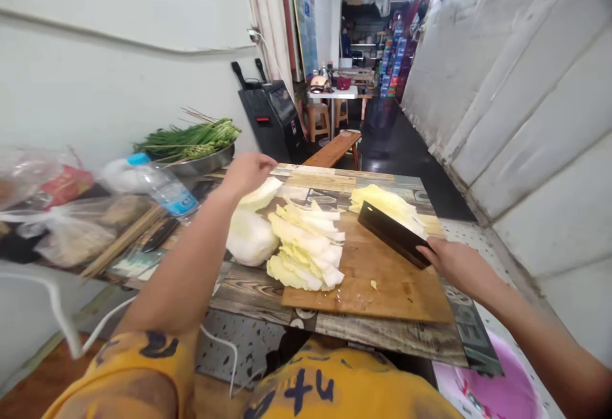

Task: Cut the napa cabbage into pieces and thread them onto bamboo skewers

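Note:
A wooden cutting board (382, 285) lies on the table with cut pale cabbage leaves (308, 247) piled on its left part and another heap of cabbage (387, 205) at its far right. My right hand (454, 263) grips the handle of a dark cleaver (393, 234), whose blade rests tilted on the board beside the far heap. My left hand (246, 173) reaches over a pale cabbage piece (262, 194) at the board's far left, fingers curled down onto it. A rounder cabbage chunk (249, 237) sits just left of the board.
At the left are a metal bowl of green chives (191, 141), a plastic water bottle (165, 189), plastic bags (62, 227) and chopsticks (122, 240). A pink basin (497, 393) is low at the right. A white wall (526, 119) runs along the right; stools and a table stand down the corridor.

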`<act>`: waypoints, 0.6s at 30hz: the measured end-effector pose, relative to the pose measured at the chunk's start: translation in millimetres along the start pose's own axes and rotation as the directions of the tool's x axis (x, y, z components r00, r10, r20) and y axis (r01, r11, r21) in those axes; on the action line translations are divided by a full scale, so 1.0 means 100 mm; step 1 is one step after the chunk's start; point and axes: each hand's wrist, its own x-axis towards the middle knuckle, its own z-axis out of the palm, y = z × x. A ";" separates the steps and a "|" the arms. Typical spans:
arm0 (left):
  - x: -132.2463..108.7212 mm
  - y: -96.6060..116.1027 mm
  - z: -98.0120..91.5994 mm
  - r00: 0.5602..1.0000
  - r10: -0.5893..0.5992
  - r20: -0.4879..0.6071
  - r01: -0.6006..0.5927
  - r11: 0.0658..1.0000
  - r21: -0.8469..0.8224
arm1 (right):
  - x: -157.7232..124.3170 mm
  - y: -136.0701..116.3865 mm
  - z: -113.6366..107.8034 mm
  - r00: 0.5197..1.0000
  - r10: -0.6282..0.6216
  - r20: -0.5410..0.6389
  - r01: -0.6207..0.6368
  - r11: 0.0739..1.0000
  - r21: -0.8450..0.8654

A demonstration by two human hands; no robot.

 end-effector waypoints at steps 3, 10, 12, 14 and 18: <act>0.32 -0.42 0.09 0.971 -0.079 0.227 0.048 0.989 0.141 | -0.02 0.02 0.10 0.998 -0.019 -0.065 0.016 0.999 -0.034; 0.46 -0.88 0.87 0.883 -0.128 0.452 0.088 0.990 0.108 | -0.06 0.06 0.26 0.993 -0.060 -0.099 0.057 0.998 -0.031; 0.47 -0.96 0.97 0.879 -0.139 0.456 0.123 0.990 0.065 | -0.08 0.05 0.29 0.993 -0.049 -0.105 0.044 0.998 -0.044; 0.51 -1.04 0.95 0.890 -0.153 0.430 0.170 0.985 -0.002 | -0.10 0.04 0.29 0.993 -0.038 -0.113 0.031 0.998 -0.058; 0.59 -1.08 0.71 0.931 -0.198 0.305 0.276 0.931 -0.237 | -0.12 0.01 0.23 0.995 -0.024 -0.098 0.020 0.999 -0.037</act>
